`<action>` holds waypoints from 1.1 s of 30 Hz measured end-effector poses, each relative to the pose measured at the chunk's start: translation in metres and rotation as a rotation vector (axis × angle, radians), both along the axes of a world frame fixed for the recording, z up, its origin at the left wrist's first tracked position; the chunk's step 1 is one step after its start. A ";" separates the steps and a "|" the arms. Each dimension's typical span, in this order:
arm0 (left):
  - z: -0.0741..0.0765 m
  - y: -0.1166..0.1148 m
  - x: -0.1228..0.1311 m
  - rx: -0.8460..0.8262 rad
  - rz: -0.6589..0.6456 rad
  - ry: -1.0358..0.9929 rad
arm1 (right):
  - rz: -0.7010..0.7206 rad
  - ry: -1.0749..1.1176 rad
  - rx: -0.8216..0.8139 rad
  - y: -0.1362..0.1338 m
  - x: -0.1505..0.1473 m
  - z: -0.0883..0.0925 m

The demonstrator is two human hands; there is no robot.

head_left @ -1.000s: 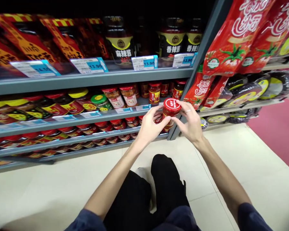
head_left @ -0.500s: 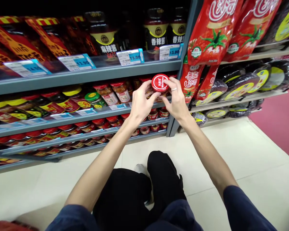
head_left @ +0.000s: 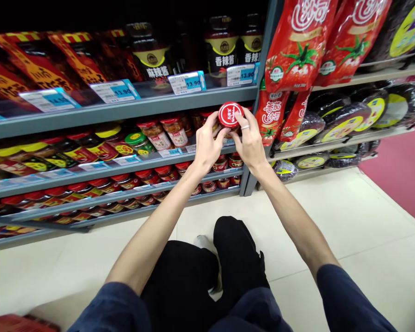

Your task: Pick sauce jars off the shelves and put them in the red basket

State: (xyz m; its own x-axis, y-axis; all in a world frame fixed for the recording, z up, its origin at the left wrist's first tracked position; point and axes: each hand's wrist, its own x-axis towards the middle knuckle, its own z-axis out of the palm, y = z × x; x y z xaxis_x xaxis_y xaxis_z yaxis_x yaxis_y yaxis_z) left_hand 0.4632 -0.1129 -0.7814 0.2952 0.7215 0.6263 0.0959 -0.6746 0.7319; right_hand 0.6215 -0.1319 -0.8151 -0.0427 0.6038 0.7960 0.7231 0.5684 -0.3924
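Both of my hands grip a small jar with a red lid (head_left: 230, 115), its lid turned toward me, at the right end of the middle shelf (head_left: 152, 161). My left hand (head_left: 207, 145) wraps its left side with curled fingers. On the jar's right side sits my right hand (head_left: 251, 140), which wears a ring. The jar's glass body is mostly hidden behind my fingers. Other red-lidded jars (head_left: 174, 129) stand in rows on the same shelf to the left.
Dark sauce bottles (head_left: 224, 48) and blue price tags (head_left: 188, 82) line the upper shelf. Red tomato-printed pouches (head_left: 299, 44) hang to the right over dark round packs (head_left: 344, 122). Lower shelves hold more jars (head_left: 148, 177). My bent knees (head_left: 228, 258) are over a pale tiled floor.
My hands have lifted the red-lidded jar from knee height in front of the lower shelves up to the middle shelf's right end and pushed it slightly farther in.
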 end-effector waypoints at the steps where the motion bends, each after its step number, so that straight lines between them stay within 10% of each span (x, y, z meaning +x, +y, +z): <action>1: 0.000 0.001 0.001 0.003 0.006 0.003 | 0.003 0.006 -0.002 0.001 0.000 -0.001; 33: -0.005 0.038 -0.011 -0.038 0.252 0.230 | -0.148 -0.017 -0.196 0.038 -0.013 -0.006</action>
State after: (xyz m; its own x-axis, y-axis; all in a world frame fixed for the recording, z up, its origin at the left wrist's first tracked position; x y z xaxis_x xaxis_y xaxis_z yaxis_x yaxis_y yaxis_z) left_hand 0.4523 -0.0754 -0.7865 0.2349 0.8115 0.5351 0.4219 -0.5811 0.6960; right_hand 0.6085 -0.0938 -0.8212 0.0457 0.7473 0.6630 0.8005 0.3697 -0.4718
